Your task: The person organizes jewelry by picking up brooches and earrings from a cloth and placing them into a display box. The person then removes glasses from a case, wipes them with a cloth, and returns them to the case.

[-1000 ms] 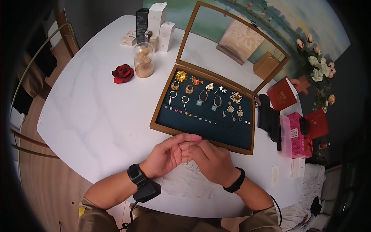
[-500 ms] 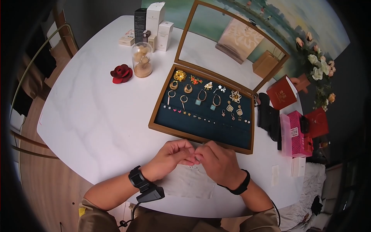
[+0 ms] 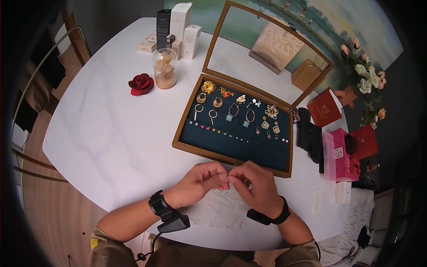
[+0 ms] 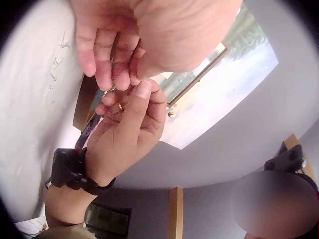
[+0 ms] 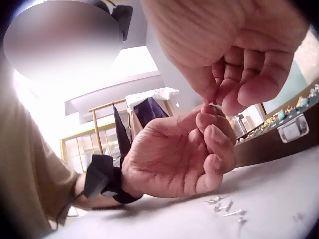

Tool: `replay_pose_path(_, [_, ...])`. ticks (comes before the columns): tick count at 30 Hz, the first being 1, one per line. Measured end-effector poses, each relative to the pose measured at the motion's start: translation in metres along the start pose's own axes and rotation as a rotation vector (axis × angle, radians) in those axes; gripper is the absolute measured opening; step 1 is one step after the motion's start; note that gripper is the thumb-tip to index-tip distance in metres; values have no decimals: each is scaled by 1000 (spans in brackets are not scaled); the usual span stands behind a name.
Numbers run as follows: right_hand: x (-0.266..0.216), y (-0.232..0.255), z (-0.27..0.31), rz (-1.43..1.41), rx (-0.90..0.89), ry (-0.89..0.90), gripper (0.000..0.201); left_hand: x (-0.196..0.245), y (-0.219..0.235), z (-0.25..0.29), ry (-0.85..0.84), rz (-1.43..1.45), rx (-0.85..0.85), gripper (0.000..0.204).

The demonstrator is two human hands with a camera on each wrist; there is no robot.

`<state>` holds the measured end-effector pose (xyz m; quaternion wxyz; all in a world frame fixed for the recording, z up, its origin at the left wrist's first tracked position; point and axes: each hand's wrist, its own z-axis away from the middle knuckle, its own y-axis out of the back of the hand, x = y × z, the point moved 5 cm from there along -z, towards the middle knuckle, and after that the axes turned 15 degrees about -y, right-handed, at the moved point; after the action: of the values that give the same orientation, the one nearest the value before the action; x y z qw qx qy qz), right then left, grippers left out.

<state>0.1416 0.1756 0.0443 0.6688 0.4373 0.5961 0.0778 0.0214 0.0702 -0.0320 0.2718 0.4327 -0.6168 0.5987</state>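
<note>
"Grip, bare left hand (image 3: 198,184) and bare right hand (image 3: 258,190)?"
"Both pinched on a tiny silvery piece (image 4: 113,89), mostly hidden."
"Where?"
"Above an off-white flat sheet (image 3: 218,214) with thin silvery pins (image 5: 233,213), near the brown wooden case (image 3: 200,151)."

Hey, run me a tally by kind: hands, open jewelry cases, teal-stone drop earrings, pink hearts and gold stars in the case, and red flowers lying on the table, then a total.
Hands: 2
Open jewelry case: 1
Teal-stone drop earrings: 2
Pink hearts: 2
Gold stars: 2
Red flower: 1
Total: 10
</note>
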Motion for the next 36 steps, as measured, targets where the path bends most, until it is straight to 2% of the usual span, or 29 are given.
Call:
replay_pose_path(2, [4,0,-2,-140,-76,-99,6,-2,0,0,2,-6,-2,11])
replay_pose_path(6, [6,6,-5,-153,-120,-120,5,-5,1,0,10,7,0,12])
replay_pose_path(9, [9,20,-12,-110,-64,-107,5,-2,3,-1,-12,20,54,11])
replay_pose_path(12, [31,44,-31,8,84,-186,6,-3,8,0,-49,9,108,14])
replay_pose_path(16, [54,62,-57,158,135,-85,6,2,9,-1,-78,1,109,24])
replay_pose_path(19, [67,61,-65,174,105,-63,5,4,9,-2,-107,38,128,31])
replay_pose_path(21, [73,56,-67,283,35,-76,6,6,10,-2,-107,32,136,34])
replay_pose_path(36, [66,48,-68,347,34,-59,7,4,13,-3,-90,31,171,31])
